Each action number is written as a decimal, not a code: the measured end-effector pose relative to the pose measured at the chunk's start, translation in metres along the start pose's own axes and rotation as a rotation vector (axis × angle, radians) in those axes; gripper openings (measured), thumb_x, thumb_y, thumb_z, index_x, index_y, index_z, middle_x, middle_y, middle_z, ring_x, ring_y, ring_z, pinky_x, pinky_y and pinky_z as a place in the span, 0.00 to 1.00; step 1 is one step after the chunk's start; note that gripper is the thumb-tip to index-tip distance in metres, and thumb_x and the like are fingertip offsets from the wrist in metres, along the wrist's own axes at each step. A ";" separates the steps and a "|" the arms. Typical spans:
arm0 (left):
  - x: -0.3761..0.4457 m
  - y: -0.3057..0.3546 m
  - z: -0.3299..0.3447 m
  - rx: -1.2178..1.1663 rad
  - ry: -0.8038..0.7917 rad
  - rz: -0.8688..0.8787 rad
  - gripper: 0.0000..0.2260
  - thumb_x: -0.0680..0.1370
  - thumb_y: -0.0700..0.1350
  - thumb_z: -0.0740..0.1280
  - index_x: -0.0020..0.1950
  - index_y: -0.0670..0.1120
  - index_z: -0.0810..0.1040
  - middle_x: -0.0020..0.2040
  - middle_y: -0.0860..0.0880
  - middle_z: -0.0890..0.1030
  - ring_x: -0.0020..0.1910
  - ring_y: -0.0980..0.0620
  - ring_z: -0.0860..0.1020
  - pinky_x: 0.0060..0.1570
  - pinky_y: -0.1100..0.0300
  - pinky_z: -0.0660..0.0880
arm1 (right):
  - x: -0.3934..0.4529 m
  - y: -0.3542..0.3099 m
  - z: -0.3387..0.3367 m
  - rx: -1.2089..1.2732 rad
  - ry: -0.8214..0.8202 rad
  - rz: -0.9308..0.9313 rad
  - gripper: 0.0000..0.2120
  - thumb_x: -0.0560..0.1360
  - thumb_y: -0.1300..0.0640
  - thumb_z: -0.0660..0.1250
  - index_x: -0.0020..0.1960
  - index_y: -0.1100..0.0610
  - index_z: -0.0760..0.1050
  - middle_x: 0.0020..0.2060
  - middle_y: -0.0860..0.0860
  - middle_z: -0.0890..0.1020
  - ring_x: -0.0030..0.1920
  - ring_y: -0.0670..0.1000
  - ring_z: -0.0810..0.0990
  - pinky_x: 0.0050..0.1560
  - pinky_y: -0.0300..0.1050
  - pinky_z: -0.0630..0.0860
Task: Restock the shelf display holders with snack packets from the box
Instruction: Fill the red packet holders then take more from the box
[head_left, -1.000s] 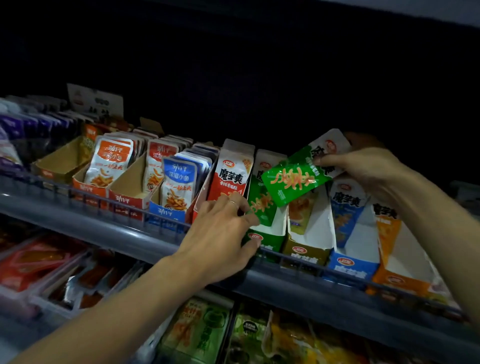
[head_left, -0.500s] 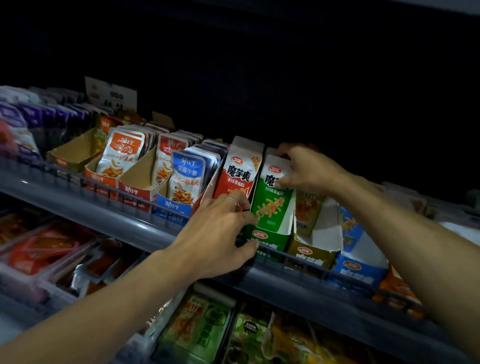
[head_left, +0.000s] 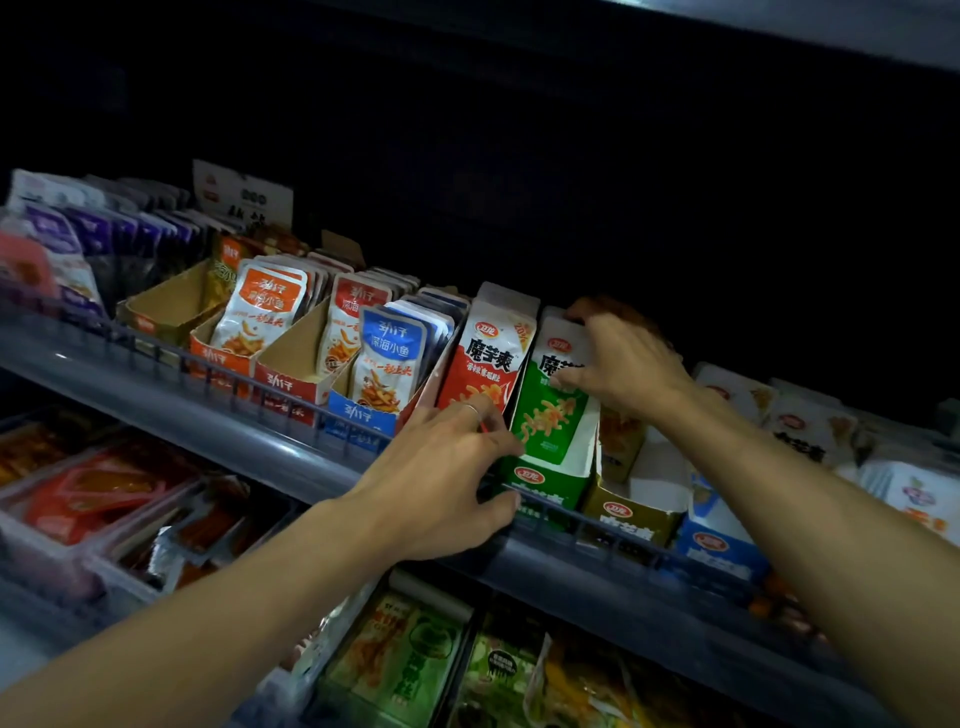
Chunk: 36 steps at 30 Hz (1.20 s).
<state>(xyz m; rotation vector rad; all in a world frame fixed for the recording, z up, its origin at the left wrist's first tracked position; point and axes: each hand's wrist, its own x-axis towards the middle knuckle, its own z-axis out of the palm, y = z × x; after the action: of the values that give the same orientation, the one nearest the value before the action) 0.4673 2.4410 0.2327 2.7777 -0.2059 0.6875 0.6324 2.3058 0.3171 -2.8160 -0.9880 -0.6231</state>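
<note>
A green snack packet (head_left: 550, 415) stands upright in the green display holder (head_left: 540, 491) on the shelf. My right hand (head_left: 623, 364) grips the packet's white top, thumb on its front and fingers over the back. My left hand (head_left: 447, 478) rests on the holder's left front corner, fingers against the packet's lower edge and thumb on the shelf rail (head_left: 291, 441). A red packet (head_left: 488, 358) stands in the holder just to the left. The supply box is out of view.
Olive (head_left: 631, 514) and blue (head_left: 719, 551) holders stand to the right, partly filled. Orange, red and blue fish-snack holders (head_left: 363, 364) line the shelf to the left. The lower shelf holds trays of red packets (head_left: 98, 493) and green bags (head_left: 405, 654).
My right hand brought the green packet down from the air and slid it upright into the green holder. My left hand stayed at the holder's front corner.
</note>
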 end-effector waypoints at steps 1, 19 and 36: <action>0.000 0.000 0.000 -0.001 -0.002 0.001 0.23 0.77 0.57 0.65 0.71 0.54 0.72 0.63 0.55 0.69 0.64 0.55 0.69 0.68 0.56 0.59 | -0.001 -0.001 -0.001 -0.011 0.003 -0.001 0.30 0.69 0.44 0.76 0.64 0.50 0.67 0.53 0.50 0.76 0.50 0.55 0.79 0.50 0.55 0.79; -0.028 -0.024 -0.047 0.040 0.035 -0.055 0.17 0.77 0.56 0.66 0.62 0.51 0.79 0.59 0.53 0.77 0.59 0.52 0.75 0.60 0.54 0.71 | -0.024 -0.066 -0.028 0.295 0.082 -0.207 0.19 0.71 0.46 0.73 0.58 0.52 0.76 0.51 0.47 0.77 0.55 0.49 0.76 0.55 0.46 0.73; -0.256 -0.168 -0.102 0.107 -0.105 -0.347 0.16 0.72 0.60 0.58 0.51 0.56 0.79 0.42 0.59 0.74 0.44 0.54 0.78 0.43 0.55 0.76 | -0.060 -0.331 0.060 0.489 -0.204 -0.564 0.15 0.73 0.46 0.73 0.54 0.52 0.78 0.49 0.47 0.79 0.50 0.47 0.78 0.53 0.49 0.76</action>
<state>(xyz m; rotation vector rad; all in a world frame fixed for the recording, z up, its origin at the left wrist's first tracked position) 0.2320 2.6491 0.1598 2.8470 0.2962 0.4771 0.4071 2.5444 0.2229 -2.1956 -1.7195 -0.0936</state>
